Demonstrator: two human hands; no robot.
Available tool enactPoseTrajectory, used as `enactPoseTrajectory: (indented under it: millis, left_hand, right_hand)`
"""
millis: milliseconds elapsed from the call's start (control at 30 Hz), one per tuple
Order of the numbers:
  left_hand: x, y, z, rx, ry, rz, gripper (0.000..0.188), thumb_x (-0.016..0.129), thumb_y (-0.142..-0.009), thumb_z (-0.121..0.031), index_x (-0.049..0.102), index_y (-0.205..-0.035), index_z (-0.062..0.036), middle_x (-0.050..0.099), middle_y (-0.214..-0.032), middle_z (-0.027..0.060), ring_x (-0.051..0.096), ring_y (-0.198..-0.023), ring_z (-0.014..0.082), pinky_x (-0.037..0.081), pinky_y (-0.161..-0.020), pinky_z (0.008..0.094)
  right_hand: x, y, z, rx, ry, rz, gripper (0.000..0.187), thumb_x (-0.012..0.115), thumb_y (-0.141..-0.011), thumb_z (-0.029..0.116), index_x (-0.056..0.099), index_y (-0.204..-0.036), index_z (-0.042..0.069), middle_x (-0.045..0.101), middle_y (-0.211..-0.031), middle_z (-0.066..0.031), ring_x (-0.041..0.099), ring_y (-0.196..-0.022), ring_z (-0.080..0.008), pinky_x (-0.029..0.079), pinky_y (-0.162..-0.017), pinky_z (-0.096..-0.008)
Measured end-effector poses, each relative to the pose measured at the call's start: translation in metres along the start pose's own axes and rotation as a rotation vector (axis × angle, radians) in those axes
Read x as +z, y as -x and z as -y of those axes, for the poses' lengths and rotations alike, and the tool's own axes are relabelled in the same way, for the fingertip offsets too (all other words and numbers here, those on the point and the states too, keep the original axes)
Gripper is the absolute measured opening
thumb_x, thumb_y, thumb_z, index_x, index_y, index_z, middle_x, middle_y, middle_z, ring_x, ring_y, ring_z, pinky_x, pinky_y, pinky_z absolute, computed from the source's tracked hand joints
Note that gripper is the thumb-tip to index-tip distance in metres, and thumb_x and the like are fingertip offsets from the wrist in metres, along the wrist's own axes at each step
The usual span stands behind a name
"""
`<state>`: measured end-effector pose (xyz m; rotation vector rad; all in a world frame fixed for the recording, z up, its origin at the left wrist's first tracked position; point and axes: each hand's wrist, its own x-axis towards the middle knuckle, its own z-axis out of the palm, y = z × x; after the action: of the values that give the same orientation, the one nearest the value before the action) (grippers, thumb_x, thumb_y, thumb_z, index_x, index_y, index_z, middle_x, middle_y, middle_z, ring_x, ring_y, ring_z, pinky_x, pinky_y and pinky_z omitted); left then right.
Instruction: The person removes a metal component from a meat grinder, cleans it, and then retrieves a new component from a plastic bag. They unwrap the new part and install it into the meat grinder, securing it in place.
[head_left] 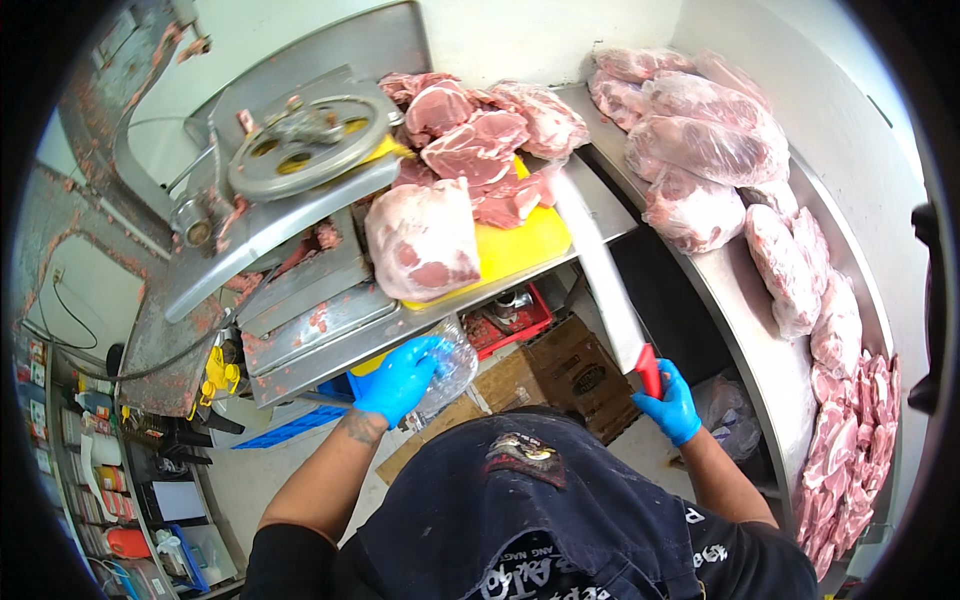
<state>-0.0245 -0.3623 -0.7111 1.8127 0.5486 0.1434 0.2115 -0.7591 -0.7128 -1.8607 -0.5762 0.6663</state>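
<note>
My right hand (672, 407), in a blue glove, is wrapped round the red handle of a long butcher knife (603, 275). Its pale blade points away from me, its tip beside the cut meat. My left hand (402, 382), also gloved in blue, is closed at a crumpled clear plastic bag (452, 368) below the table's front edge; some fingers are hidden. Just beyond it, a large fat-covered piece of meat (425, 240) rests on the yellow cutting board (525, 240). Several red cuts of meat (478, 147) are heaped behind it.
A band saw's wheel (308, 147) and metal table (350, 318) stand at left, with meat scraps. Along the right counter (745, 310) lie plastic-wrapped meat (710, 150) and sliced meat (850, 450). Underneath are a red bin (530, 312) and a cardboard box (575, 380).
</note>
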Motion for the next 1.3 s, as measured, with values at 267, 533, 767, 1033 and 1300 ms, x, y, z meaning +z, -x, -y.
enactPoseTrajectory:
  millis: [267, 533, 767, 1033, 1300]
  left_hand:
    - [0.127, -0.15, -0.05, -0.084, 0.129, -0.059, 0.05, 0.05, -0.093, -0.002, 0.058, -0.142, -0.0068, 0.071, -0.106, 0.0072, 0.066, -0.088, 0.0158, 0.055, -0.081, 0.0302]
    - [0.136, -0.262, -0.04, 0.082, -0.38, -0.039, 0.053, 0.051, -0.094, -0.008, 0.054, -0.147, -0.0112, 0.071, -0.109, 0.021, 0.069, -0.094, 0.0309, 0.055, -0.088, 0.0409]
    - [0.115, -0.34, 0.025, 0.045, -0.302, -0.033, 0.061, 0.059, -0.09, -0.007, 0.048, -0.15, -0.0105, 0.069, -0.106, 0.0249, 0.068, -0.095, 0.0378, 0.053, -0.085, 0.0454]
    - [0.118, -0.329, 0.019, 0.14, -0.477, -0.13, 0.042, 0.07, -0.088, -0.015, 0.06, -0.128, -0.0063, 0.071, -0.1, 0.0236, 0.068, -0.09, 0.0407, 0.054, -0.081, 0.0472]
    - [0.125, -0.304, -0.001, 0.074, -0.53, -0.306, 0.041, 0.073, -0.087, -0.022, 0.06, -0.122, -0.0055, 0.07, -0.111, 0.0244, 0.068, -0.101, 0.0432, 0.054, -0.087, 0.0496]
  right_hand:
    - [-0.109, -0.025, -0.015, 0.02, -0.391, -0.153, 0.056, 0.072, -0.083, -0.005, 0.046, -0.131, 0.008, 0.06, -0.084, -0.0047, 0.061, -0.071, -0.015, 0.053, -0.066, -0.0304]
    - [-0.164, -0.042, -0.025, 0.129, -0.035, -0.075, 0.064, 0.071, -0.094, 0.011, 0.041, -0.15, 0.012, 0.064, -0.118, -0.0107, 0.062, -0.078, -0.0144, 0.057, -0.065, -0.0308]
    - [-0.106, -0.058, -0.035, -0.112, 0.494, -0.053, 0.079, 0.068, -0.094, 0.019, 0.028, -0.161, 0.03, 0.068, -0.115, -0.0277, 0.066, -0.102, -0.048, 0.056, -0.086, -0.0503]
    - [-0.052, -0.077, 0.001, 0.016, 0.787, 0.111, 0.073, 0.06, -0.097, 0.018, 0.029, -0.161, 0.033, 0.069, -0.101, -0.0186, 0.069, -0.083, -0.0404, 0.056, -0.072, -0.0504]
    - [-0.041, -0.094, 0.011, 0.049, 0.906, 0.149, 0.067, 0.055, -0.099, 0.019, 0.029, -0.161, 0.03, 0.069, -0.101, -0.0221, 0.069, -0.081, -0.0416, 0.056, -0.07, -0.0519]
